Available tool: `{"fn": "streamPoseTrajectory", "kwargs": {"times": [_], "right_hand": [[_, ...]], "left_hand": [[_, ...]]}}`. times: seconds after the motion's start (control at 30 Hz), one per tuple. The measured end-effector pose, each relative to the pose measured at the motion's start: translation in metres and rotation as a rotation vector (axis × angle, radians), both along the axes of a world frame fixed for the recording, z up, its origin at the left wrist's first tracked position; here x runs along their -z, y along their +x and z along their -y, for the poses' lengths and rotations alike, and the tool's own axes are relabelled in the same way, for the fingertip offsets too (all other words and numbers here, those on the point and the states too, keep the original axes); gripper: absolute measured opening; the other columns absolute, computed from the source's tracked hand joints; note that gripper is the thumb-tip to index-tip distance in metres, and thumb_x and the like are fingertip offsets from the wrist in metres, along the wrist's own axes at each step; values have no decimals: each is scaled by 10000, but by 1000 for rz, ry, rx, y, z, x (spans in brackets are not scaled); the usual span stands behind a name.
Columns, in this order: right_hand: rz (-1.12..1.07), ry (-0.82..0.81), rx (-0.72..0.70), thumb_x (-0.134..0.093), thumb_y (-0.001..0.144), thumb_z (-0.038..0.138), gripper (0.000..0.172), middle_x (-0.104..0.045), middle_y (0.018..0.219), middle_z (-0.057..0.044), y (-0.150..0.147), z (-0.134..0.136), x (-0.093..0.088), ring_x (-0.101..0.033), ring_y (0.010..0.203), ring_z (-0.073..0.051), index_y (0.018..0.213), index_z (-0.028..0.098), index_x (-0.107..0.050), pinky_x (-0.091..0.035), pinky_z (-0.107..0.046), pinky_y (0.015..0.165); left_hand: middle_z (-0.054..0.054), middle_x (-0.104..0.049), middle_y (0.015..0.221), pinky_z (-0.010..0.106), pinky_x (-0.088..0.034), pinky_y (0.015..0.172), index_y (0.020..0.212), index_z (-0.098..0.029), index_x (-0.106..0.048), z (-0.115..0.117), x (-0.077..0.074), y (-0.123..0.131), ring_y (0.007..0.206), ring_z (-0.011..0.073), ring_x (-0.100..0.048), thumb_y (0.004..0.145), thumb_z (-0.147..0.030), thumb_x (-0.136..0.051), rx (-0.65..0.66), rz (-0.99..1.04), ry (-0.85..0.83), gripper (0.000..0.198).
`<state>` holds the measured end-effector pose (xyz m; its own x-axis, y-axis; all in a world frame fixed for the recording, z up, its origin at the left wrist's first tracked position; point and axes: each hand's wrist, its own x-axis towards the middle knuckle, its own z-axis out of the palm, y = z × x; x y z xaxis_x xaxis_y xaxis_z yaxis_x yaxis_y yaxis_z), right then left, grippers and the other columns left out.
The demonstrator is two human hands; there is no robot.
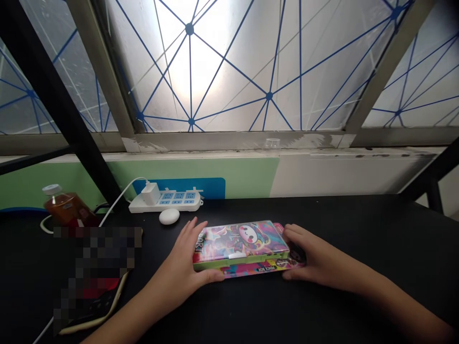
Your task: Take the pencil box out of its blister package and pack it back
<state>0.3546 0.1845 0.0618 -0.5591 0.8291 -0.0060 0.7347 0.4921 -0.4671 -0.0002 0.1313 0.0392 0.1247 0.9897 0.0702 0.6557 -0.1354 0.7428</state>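
Note:
A colourful pencil box [245, 246] with a cartoon face on its lid lies flat on the black table [358, 239], right in front of me. My left hand [186, 265] wraps the box's left end, thumb along the front edge and fingers over the far side. My right hand [317, 258] clasps the right end the same way. The lid looks slightly raised along its front edge.
A white power strip [167, 200] with a plugged-in charger lies by the wall at back left. A small white oval case [169, 216] sits in front of it. A bottle of orange drink [66, 208] stands at far left, beside a blurred patch. Black frame bars cross at left and right.

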Motion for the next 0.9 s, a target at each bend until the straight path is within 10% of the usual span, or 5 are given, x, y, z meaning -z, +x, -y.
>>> {"fn": "streamPoseTrajectory", "kwargs": {"times": [0.53,0.9], "right_hand": [[-286,82,188,-628,928,646,627,-590,1366,-148,7,-10,12,-608,1255,-332,1403,260,-495,-520,-535,1058],[-121,26,46,-597,970,576,435,-674,1263,-99,3,-3,0,-663,1116,-292,1288,282,-639,-562,-458,962]], "left_hand": [[91,-420,1497,640,-411,1131,1496,-418,-415,9,9,4,1409,381,-389,815,-205,-787,89,-167,445,805],[175,-484,1521,623,-454,1113,1483,-260,-507,8,-2,2,1413,413,-446,843,-403,-780,225,-249,158,711]]}}
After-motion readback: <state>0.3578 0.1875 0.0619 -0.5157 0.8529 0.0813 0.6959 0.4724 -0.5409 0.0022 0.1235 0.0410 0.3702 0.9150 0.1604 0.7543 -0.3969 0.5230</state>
